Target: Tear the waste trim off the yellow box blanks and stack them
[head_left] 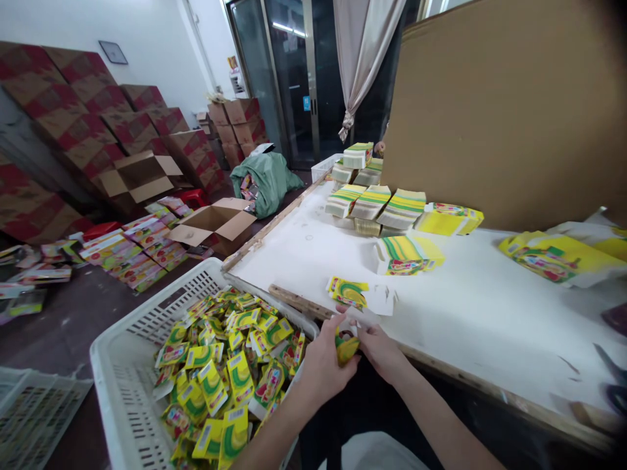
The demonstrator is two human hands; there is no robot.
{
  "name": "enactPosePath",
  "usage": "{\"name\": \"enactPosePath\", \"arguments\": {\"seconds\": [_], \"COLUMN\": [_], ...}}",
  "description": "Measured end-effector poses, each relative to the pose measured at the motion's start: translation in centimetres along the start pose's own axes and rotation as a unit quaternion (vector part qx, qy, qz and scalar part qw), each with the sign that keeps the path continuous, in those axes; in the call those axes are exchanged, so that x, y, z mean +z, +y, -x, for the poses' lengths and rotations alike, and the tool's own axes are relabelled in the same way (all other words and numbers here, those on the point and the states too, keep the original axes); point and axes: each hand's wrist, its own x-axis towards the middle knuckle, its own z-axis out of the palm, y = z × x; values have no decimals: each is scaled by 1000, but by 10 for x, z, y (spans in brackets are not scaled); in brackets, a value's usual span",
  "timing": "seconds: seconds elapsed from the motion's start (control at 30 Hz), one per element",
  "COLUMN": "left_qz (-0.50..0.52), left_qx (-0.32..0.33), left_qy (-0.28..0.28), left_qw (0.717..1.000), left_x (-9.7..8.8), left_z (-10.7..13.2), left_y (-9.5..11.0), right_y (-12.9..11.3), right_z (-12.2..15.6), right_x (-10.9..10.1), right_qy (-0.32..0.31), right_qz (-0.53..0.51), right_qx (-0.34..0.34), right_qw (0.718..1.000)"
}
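Grip of the left hand (323, 362) was closed around a small yellow box (345, 349); the right hand (381, 352) pinched the white upper end of the same box between thumb and fingers; the box was held up at the near edge of the bench (480, 307), between both hands; just beyond them, on the bench by that edge, lay a flat carton (349, 292); farther back, toward the far left corner, stood stacks of cartons (371, 202), with a fanned bundle (404, 254) in front; a loose pile (548, 258) lay toward the right, before a cardboard sheet (499, 117) upright along the far edge; scissors (616, 395) rested near the right end; beside the near left corner, a white basket (120, 372) held many yellow boxes (240, 378).
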Motion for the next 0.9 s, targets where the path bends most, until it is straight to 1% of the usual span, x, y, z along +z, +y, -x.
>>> {"name": "enactPosePath", "arguments": {"seconds": [0.07, 0.17, 0.23, 0.33, 0.37, 0.4, 0.5, 0.53, 0.57, 0.6, 0.67, 0.73, 0.8, 0.83, 0.9], "left_qz": [27, 43, 32, 10, -3, -20, -97, -124, -145, -158, -149, -105, -51, -28, 0], "left_qx": [-28, -60, -59, -35, -22, -5, 56, 74, 87, 94, 92, 65, 17, -6, -36], "left_qy": [-12, -16, -11, -5, 1, 10, 39, 47, 53, 58, 65, 65, 58, 52, 37], "left_qw": [999, 997, 998, 999, 1000, 1000, 993, 988, 984, 981, 982, 990, 997, 998, 999], "left_x": [1, 2, 2, 3, 3, 4, 7, 8, 8, 8, 7, 5, 3, 1, -1], "left_z": [-1, -3, -3, -2, -2, -2, -3, -3, -4, -4, -6, -7, -7, -7, -6], "left_y": [1, 2, 3, 3, 2, 1, -4, -5, -6, -6, -5, -2, 1, 2, 2], "right_y": [-2, -6, -6, -3, -1, 1, 3, 3, 4, 4, 6, 9, 10, 9, 5], "right_z": [0, 2, 5, 10, 11, 12, 12, 12, 12, 13, 15, 19, 23, 24, 26], "right_x": [-5, -12, -14, -15, -16, -18, -27, -30, -33, -34, -33, -30, -26, -25, -24], "right_qy": [-30, -61, -68, -72, -64, -43, 44, 59, 60, 48, 5, -37, -71, -83, -95], "right_qz": [-59, -107, -106, -93, -83, -63, 30, 53, 67, 64, 5, -88, -139, -131, -78], "right_qx": [39, 50, 50, 72, 72, 67, 47, 48, 53, 62, 83, 100, 92, 79, 45], "right_qw": [997, 991, 991, 990, 992, 995, 997, 996, 994, 995, 997, 990, 983, 985, 991]}}
